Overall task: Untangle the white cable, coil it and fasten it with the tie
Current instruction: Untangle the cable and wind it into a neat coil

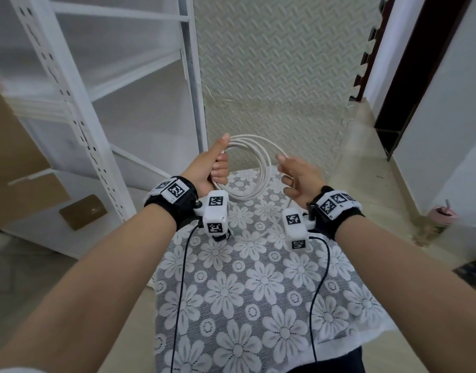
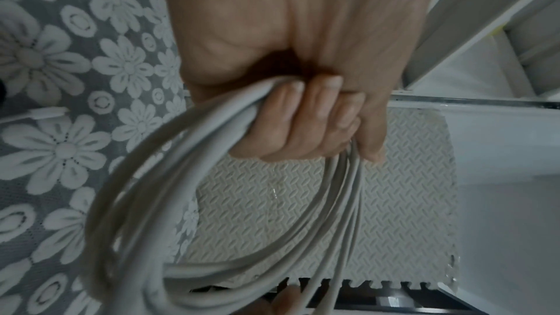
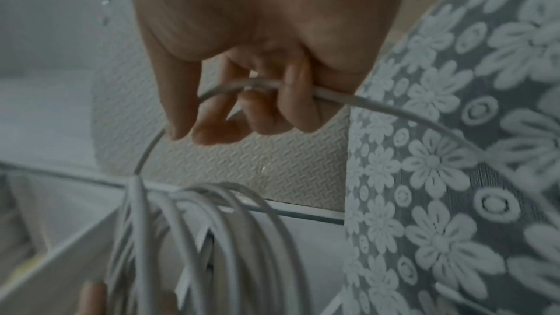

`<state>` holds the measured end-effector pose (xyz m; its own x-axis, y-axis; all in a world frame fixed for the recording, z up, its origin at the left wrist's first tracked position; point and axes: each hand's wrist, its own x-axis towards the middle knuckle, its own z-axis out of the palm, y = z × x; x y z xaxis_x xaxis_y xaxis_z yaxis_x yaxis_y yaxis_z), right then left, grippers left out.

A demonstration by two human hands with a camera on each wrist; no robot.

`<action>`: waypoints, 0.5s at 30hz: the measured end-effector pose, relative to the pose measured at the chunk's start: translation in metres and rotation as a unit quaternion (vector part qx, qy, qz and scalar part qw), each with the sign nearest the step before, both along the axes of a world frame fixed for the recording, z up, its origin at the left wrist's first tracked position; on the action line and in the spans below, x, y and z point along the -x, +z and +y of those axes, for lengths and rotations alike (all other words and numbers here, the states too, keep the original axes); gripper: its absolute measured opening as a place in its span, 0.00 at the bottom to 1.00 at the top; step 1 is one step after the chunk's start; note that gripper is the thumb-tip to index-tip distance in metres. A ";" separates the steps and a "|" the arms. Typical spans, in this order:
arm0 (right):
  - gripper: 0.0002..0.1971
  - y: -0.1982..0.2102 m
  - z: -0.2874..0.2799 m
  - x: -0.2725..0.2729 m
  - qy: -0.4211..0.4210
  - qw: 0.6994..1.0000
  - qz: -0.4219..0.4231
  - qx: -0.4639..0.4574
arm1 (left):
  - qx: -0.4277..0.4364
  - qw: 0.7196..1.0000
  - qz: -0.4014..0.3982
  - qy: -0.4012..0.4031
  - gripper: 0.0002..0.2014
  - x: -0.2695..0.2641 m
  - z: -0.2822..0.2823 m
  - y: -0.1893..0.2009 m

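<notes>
You're mid-coiling: your left hand (image 1: 212, 168) clamps the white cable (image 1: 255, 168) loops while your right hand (image 1: 299, 179), at three o'clock, pinches the loose strand, ready to lay another turn.

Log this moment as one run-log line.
stage: coiling | left hand: grips white cable coil | right hand: feeds loose strand | tie: unseen

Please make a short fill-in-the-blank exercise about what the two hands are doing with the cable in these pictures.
1. The left hand grips several ____ of the white cable.
2. The right hand holds a ____ strand of it.
3. The tablecloth below has a white ____ pattern.

Missing words: loops; single; flower
</notes>
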<state>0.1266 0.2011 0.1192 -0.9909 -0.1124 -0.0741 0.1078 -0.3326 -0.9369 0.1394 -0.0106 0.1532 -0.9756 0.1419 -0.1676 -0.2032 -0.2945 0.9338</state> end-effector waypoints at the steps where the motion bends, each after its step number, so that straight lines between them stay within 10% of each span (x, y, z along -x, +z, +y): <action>1: 0.06 0.000 0.000 0.000 0.015 0.999 -0.018 0.026 | -0.006 1.000 -0.008 -0.005 0.27 -0.001 0.002 -0.002; 15: 0.17 0.017 -0.027 -0.005 0.017 0.958 0.101 -0.269 | 0.093 0.995 -0.005 -0.045 0.26 -0.006 0.018 -0.007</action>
<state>0.1314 0.1743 0.1358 -0.9876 -0.1438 0.0627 -0.0917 0.2054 -0.9744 0.1454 0.0074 0.1459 -0.9583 0.1949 -0.2092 -0.2312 -0.0978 0.9680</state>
